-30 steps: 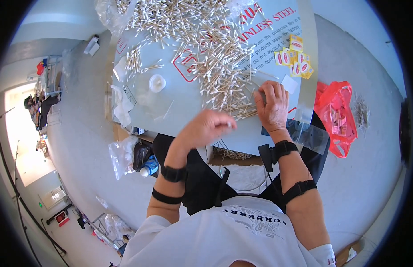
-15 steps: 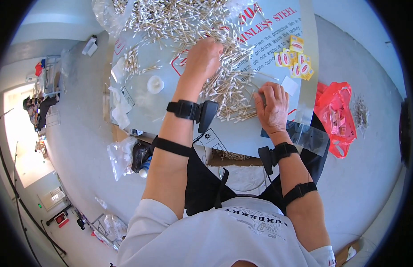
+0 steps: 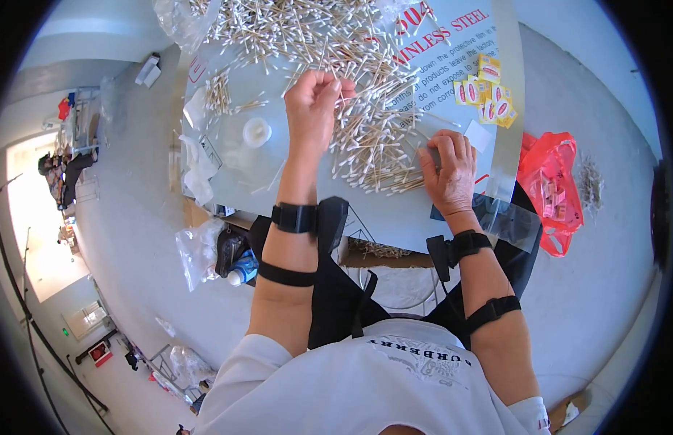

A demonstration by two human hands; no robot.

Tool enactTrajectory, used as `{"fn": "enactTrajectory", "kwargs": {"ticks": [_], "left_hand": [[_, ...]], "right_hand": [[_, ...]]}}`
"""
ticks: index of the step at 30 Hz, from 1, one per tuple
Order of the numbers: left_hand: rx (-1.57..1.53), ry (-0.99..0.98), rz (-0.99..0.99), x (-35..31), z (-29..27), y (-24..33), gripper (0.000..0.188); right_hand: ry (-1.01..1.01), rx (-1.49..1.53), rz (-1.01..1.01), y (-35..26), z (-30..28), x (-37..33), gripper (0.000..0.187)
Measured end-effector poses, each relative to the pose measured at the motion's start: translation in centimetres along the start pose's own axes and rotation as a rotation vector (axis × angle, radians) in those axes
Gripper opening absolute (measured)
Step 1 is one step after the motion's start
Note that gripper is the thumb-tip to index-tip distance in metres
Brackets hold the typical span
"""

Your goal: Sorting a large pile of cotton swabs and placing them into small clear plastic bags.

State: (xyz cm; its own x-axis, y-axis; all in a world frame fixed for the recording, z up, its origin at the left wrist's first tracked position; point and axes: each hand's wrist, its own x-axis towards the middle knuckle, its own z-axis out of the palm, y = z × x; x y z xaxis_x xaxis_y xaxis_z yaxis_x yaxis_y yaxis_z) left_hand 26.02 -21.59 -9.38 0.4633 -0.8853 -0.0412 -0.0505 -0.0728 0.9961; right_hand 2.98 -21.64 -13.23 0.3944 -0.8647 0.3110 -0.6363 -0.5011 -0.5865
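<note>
Cotton swabs (image 3: 376,141) lie in a loose heap in the middle of the table, running up into a larger pile (image 3: 278,29) at the far side. Over the left edge of the heap is my left hand (image 3: 312,109), thumb and fingertips pinched together; what they hold, if anything, blends with the swabs behind. My right hand (image 3: 450,170) rests on the table at the heap's right side. Its fingers are bent, the thumb stands apart from them, and swab ends lie close to the thumb. The palm side is hidden.
A small round white container (image 3: 256,132) stands left of my left hand, near a smaller swab cluster (image 3: 218,94). Yellow-and-white packets (image 3: 488,90) and a white card (image 3: 478,135) lie at the right. A red plastic bag (image 3: 550,188) is beyond the table's right edge.
My left hand has drawn back leftward and slightly nearer to me, turning so its thumb shows. My right hand stays in nearly the same place beside the swabs.
</note>
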Motion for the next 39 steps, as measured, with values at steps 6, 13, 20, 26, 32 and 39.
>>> {"fn": "enactTrajectory", "kwargs": {"ticks": [6, 13, 20, 26, 32, 39], "left_hand": [[-0.231, 0.127, 0.244, -3.7, -1.0, -1.4, 0.004], [-0.001, -0.553, -0.107, -6.8, -6.9, 1.1, 0.005], [0.501, -1.314, 0.247, -9.8, -3.0, -0.6, 0.011], [0.593, -1.426, 0.28, -11.6, -1.6, 0.4, 0.012], [0.063, -0.643, 0.197, -4.4, -3.7, -0.8, 0.007], [-0.513, 0.081, -0.159, -2.1, -7.2, -2.9, 0.008]], "right_hand": [[0.014, 0.06, 0.014, -0.3, 0.1, -0.2, 0.018], [-0.159, 0.39, 0.443, 0.0, -0.9, 1.8, 0.013], [-0.401, 0.379, 0.212, -5.5, -1.0, 4.5, 0.009], [-0.384, 0.374, 0.216, -5.9, -0.9, 6.7, 0.009], [-0.261, 0.204, -0.057, -6.3, 2.4, 9.3, 0.019], [-0.371, -0.009, -0.248, -6.4, 3.4, 7.6, 0.026]]}}
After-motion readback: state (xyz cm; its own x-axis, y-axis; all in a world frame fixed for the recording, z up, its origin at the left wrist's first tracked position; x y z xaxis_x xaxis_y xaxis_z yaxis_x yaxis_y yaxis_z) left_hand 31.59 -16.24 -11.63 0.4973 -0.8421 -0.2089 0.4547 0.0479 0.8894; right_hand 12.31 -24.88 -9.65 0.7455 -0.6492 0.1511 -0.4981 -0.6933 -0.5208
